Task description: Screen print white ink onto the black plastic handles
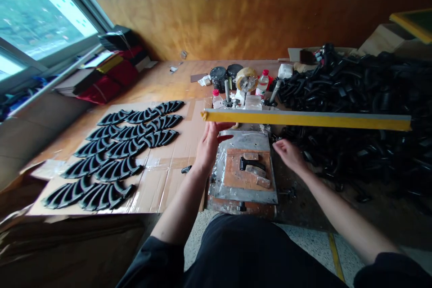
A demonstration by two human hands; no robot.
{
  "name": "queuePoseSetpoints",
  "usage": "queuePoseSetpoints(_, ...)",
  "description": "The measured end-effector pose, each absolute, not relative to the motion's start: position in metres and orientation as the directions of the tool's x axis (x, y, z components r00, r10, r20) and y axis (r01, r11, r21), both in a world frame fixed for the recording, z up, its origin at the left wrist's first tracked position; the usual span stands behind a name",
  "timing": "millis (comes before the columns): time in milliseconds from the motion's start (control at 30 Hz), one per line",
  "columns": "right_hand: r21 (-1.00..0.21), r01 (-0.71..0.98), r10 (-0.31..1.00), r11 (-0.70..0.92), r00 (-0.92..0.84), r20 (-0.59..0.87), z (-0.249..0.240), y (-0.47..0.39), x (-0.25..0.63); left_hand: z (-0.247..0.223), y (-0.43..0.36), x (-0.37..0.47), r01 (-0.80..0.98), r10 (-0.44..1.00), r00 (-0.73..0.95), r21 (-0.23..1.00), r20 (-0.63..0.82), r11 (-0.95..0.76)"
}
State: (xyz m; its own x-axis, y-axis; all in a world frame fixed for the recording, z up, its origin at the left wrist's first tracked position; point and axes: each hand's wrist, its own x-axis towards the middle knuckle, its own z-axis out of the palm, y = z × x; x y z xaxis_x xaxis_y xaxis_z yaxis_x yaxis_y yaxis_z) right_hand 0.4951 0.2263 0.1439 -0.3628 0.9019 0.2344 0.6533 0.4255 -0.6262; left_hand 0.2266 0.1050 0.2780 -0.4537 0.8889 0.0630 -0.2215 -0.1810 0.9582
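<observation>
My left hand is raised at the left edge of a metal plate, its fingers apart, just below the left end of a long yellow-edged frame. Nothing shows between its fingers. My right hand is at the plate's right side, thumb and fingers pressed together beside small metal fittings; whatever they pinch is too small to make out. Between the hands, on the metal plate, lies a wooden board. A black curved part rests on it among small blocks.
Rows of black ribbed parts lie on cardboard at the left. A large heap of black parts covers the right side. Behind the plate stand a tape roll, a bottle and dark jars.
</observation>
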Motion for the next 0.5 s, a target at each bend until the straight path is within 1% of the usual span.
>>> queuePoseSetpoints(33, -0.581, 0.648, 0.857, 0.492, -0.479, 0.192, 0.133, 0.209, 0.485, 0.274, 0.106, 0.231, -0.230, 0.875, -0.481, 0.956, 0.052, -0.183)
queuePoseSetpoints(67, -0.526, 0.655, 0.820, 0.543, -0.548, 0.164, 0.125, 0.192, 0.473, 0.266, 0.102, 0.237, -0.242, 0.859, -0.511, 0.955, 0.024, -0.171)
queuePoseSetpoints(100, -0.468, 0.673, 0.797, 0.573, -0.591, 0.126, 0.120, 0.177, 0.462, 0.255, 0.096, 0.245, -0.267, 0.856, -0.516, 0.956, -0.032, -0.125)
queuePoseSetpoints(133, -0.414, 0.707, 0.799, 0.574, -0.594, 0.093, 0.118, 0.164, 0.451, 0.242, 0.087, 0.255, -0.308, 0.871, -0.473, 0.951, -0.130, -0.026)
queuePoseSetpoints(167, -0.376, 0.747, 0.821, 0.549, -0.567, 0.073, 0.120, 0.152, 0.442, 0.227, 0.076, 0.266, -0.355, 0.885, -0.390, 0.928, -0.256, 0.112)
queuePoseSetpoints(200, -0.355, 0.778, 0.844, 0.518, -0.533, 0.063, 0.123, 0.141, 0.434, 0.211, 0.064, 0.277, -0.392, 0.882, -0.253, 0.876, -0.397, 0.282)
queuePoseSetpoints(233, -0.350, 0.787, 0.852, 0.508, -0.519, 0.069, 0.129, 0.130, 0.427, 0.196, 0.053, 0.288, -0.421, 0.843, -0.118, 0.795, -0.525, 0.437)
queuePoseSetpoints(267, -0.358, 0.766, 0.837, 0.534, -0.540, 0.093, 0.134, 0.120, 0.422, 0.183, 0.042, 0.297, -0.462, 0.812, -0.041, 0.732, -0.582, 0.501)
queuePoseSetpoints(300, -0.375, 0.708, 0.790, 0.599, -0.600, 0.129, 0.140, 0.111, 0.418, 0.172, 0.033, 0.303, -0.505, 0.784, -0.001, 0.677, -0.621, 0.535)
queuePoseSetpoints(333, -0.394, 0.616, 0.713, 0.682, -0.680, 0.172, 0.145, 0.104, 0.417, 0.163, 0.026, 0.304, -0.553, 0.770, -0.010, 0.645, -0.638, 0.527)
queuePoseSetpoints(400, -0.419, 0.426, 0.555, 0.802, -0.791, 0.257, 0.152, 0.104, 0.426, 0.153, 0.016, 0.290, -0.595, 0.751, -0.120, 0.653, -0.649, 0.469)
queuePoseSetpoints(433, -0.419, 0.390, 0.529, 0.820, -0.795, 0.295, 0.153, 0.113, 0.437, 0.150, 0.012, 0.275, -0.569, 0.733, -0.207, 0.689, -0.648, 0.448)
queuePoseSetpoints(467, -0.405, 0.421, 0.559, 0.812, -0.762, 0.327, 0.153, 0.127, 0.453, 0.146, 0.008, 0.255, -0.514, 0.707, -0.300, 0.733, -0.640, 0.446)
queuePoseSetpoints(500, -0.382, 0.509, 0.631, 0.771, -0.691, 0.354, 0.151, 0.145, 0.473, 0.142, 0.002, 0.231, -0.423, 0.681, -0.411, 0.788, -0.606, 0.447)
